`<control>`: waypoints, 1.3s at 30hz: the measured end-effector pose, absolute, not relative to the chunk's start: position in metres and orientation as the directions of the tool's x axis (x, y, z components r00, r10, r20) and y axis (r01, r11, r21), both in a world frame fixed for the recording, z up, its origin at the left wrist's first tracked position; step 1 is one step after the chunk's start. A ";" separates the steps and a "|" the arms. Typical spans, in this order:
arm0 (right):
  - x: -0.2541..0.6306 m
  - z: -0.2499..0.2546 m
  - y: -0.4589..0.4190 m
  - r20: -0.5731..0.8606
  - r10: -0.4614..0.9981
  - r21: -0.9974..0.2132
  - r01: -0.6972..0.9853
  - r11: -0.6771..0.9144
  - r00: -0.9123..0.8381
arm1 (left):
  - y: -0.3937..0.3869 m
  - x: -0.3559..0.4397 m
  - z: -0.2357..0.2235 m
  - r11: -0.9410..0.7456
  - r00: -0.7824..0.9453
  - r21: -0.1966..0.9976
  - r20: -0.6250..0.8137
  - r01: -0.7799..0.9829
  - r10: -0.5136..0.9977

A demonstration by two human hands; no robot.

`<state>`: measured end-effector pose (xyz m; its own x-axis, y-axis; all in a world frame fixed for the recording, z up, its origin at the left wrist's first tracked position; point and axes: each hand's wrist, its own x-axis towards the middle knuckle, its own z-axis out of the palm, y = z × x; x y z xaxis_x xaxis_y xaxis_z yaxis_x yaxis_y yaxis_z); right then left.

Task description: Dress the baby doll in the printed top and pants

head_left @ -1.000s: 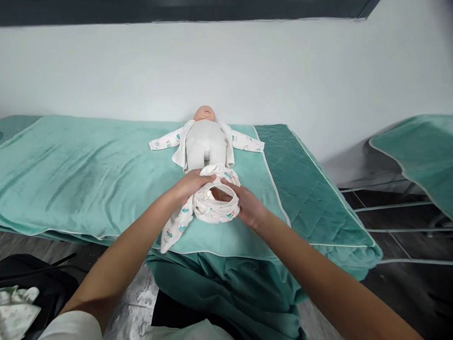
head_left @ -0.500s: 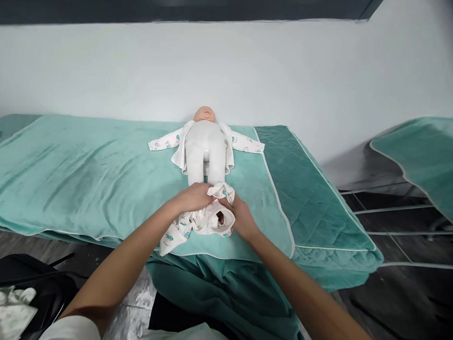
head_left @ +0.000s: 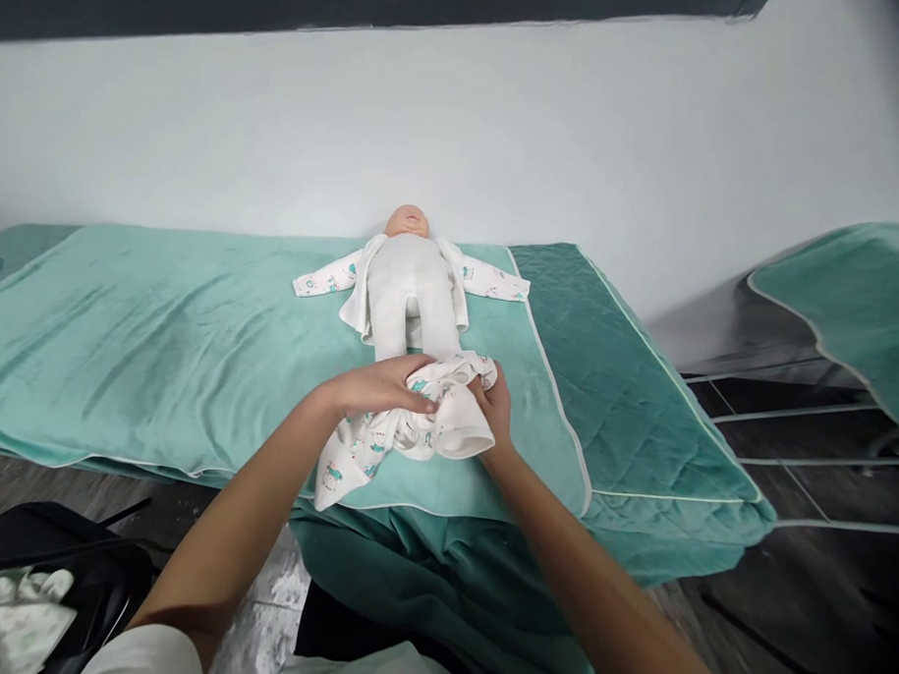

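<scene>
A baby doll (head_left: 405,276) in white lies on its back, legs toward me, with its arms stretched out sideways. Its open baby shirt (head_left: 494,280) has printed sleeves and spreads out under the body. At the doll's feet are white printed baby pants (head_left: 467,421), one leg bunched up and the other lying to the left. My left hand (head_left: 385,384) is closed on the bunched cloth from the left, thumb on top. From the right, my right hand (head_left: 500,408) grips the same bunch, its fingers partly inside the cloth. The doll's feet are hidden.
A green blanket (head_left: 161,337) covers the bed, whose quilted mattress (head_left: 624,402) shows at the right. Behind it rises a white wall (head_left: 280,134). At lower left, a black chair (head_left: 102,571) holds printed cloth (head_left: 23,617). Metal rails (head_left: 808,413) stand at the right.
The bunched pants leg has shifted a little right and spread wider, its opening now turned downward. My left thumb has come onto the cloth, and my right hand has moved slightly right.
</scene>
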<state>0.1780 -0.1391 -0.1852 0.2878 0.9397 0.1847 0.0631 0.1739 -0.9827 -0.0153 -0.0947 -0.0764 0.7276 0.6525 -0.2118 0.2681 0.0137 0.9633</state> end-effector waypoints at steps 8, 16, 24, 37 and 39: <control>0.185 -0.182 -0.101 0.283 0.881 -0.957 0.177 0.231 0.379 | -0.080 -0.004 -0.076 -0.034 0.616 0.957 -0.157 0.287 0.772; 0.183 -0.173 -0.089 0.331 0.861 -0.941 0.200 0.272 0.387 | -0.070 0.010 -0.077 -0.182 0.405 0.906 0.012 0.382 0.914; 0.189 -0.171 -0.068 0.311 0.867 -0.950 0.127 0.284 0.390 | -0.056 0.023 -0.082 -0.256 0.318 0.877 0.127 0.407 0.940; 0.205 -0.174 -0.033 0.222 0.932 -0.973 0.005 0.231 0.287 | -0.018 0.011 -0.087 -0.146 0.319 0.974 0.085 0.174 0.944; 0.206 -0.175 -0.034 0.176 0.946 -0.975 -0.081 0.205 0.274 | -0.017 0.003 -0.087 -0.070 0.432 0.996 0.038 0.060 0.901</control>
<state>0.2062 -0.0343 -0.1749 0.2739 0.9455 0.1760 -0.0807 0.2049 -0.9754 0.0030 -0.0166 -0.0868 0.4323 0.9009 0.0378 0.0599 -0.0705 0.9957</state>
